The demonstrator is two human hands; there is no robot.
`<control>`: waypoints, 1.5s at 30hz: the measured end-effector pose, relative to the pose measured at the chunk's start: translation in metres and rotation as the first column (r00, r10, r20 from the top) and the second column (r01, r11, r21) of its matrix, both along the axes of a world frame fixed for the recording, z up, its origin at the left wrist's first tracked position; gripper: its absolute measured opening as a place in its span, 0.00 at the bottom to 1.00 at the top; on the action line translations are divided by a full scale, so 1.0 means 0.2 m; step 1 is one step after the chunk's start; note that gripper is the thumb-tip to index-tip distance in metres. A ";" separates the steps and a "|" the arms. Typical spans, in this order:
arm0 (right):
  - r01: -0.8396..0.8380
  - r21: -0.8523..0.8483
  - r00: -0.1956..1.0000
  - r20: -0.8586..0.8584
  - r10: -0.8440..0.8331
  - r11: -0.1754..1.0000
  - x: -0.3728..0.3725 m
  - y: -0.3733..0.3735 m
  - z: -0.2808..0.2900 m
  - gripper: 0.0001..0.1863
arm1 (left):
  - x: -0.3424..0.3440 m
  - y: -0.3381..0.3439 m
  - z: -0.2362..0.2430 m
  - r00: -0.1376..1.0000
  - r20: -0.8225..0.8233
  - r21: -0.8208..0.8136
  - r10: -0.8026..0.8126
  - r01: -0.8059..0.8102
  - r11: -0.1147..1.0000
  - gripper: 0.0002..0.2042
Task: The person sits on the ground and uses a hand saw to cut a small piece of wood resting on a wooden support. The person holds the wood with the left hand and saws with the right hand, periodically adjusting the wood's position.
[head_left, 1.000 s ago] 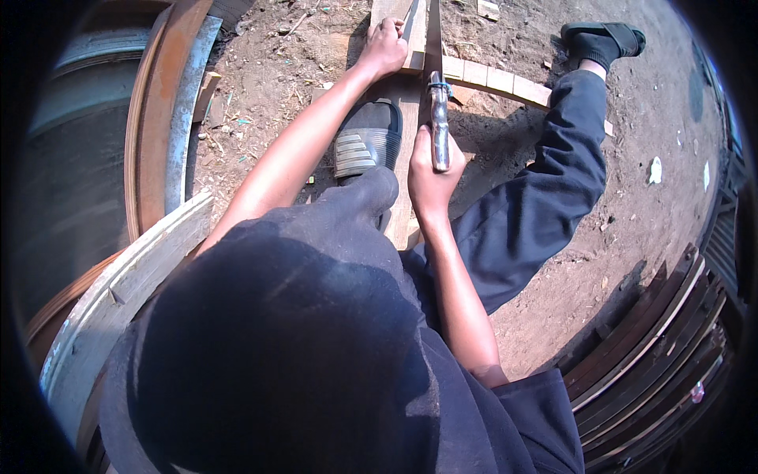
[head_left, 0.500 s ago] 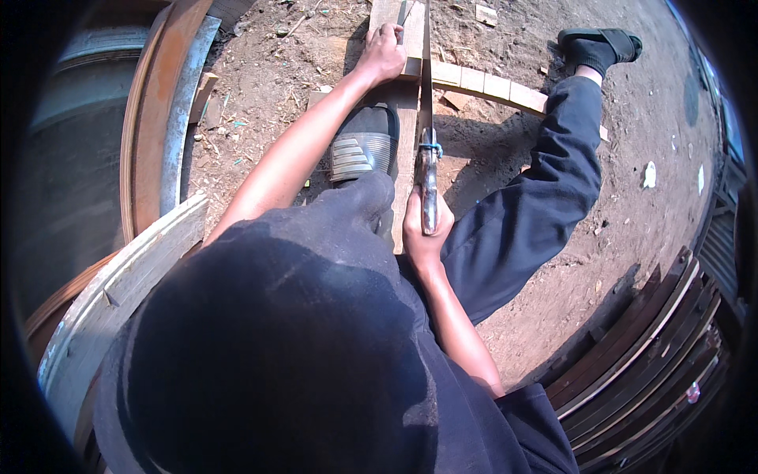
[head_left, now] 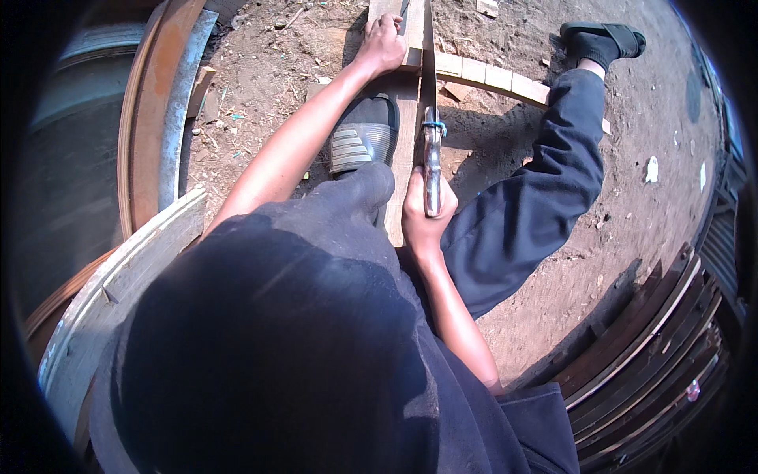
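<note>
My right hand [head_left: 429, 207] is closed round the worn handle of a handsaw [head_left: 433, 162], which has a blue-green tie near its blade end. The saw's narrow blade points away from me along the right side of a long wooden plank [head_left: 407, 118]. Farther up the plank, my left hand [head_left: 384, 44] presses on it with curled fingers. A thin dark thing or line [head_left: 405, 11] shows beside those fingers; its kind is unclear. My shoe [head_left: 365, 138] is against the plank's left side. Under the plank, a curved wooden piece [head_left: 493, 77] reaches to the right.
Curved boards [head_left: 150, 118] stand at the left, with a pale weathered board [head_left: 126, 268] nearer me. Dark slats [head_left: 647, 347] are stacked at the lower right. My other leg [head_left: 545, 197] stretches out over the dirt ground [head_left: 632, 182], where wood chips and scraps lie.
My right hand and the saw have slid slightly forward along the plank. My left hand keeps its place on the wood. The whole view has shifted a little.
</note>
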State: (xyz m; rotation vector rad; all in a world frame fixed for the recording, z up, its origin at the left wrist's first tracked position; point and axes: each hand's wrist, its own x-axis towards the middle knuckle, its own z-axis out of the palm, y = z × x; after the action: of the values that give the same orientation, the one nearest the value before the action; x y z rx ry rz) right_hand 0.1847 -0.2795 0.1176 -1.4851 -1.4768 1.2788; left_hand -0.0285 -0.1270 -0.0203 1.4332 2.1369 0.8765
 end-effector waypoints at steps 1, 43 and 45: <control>0.018 -0.032 0.994 -0.107 -0.021 0.999 -0.07 0.07 -0.02 0.07 | -0.03 -0.03 -0.04 1.000 -0.004 0.015 0.006 -0.006 1.000 0.22; 0.025 0.022 0.996 -0.086 -0.023 0.999 -0.11 0.09 -0.07 0.06 | 0.02 -0.03 -0.01 0.985 -0.165 -0.089 0.056 -0.071 0.993 0.19; -0.020 0.049 1.000 -0.006 0.021 0.999 0.03 -0.06 -0.06 0.04 | 0.01 -0.02 -0.03 0.984 -0.174 -0.046 0.047 -0.056 0.997 0.19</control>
State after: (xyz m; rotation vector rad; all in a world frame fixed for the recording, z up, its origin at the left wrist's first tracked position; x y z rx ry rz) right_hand 0.1910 -0.2918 0.1060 -1.4360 -1.5117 1.2498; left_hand -0.0267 -0.1311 -0.0267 1.4830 2.3151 0.7344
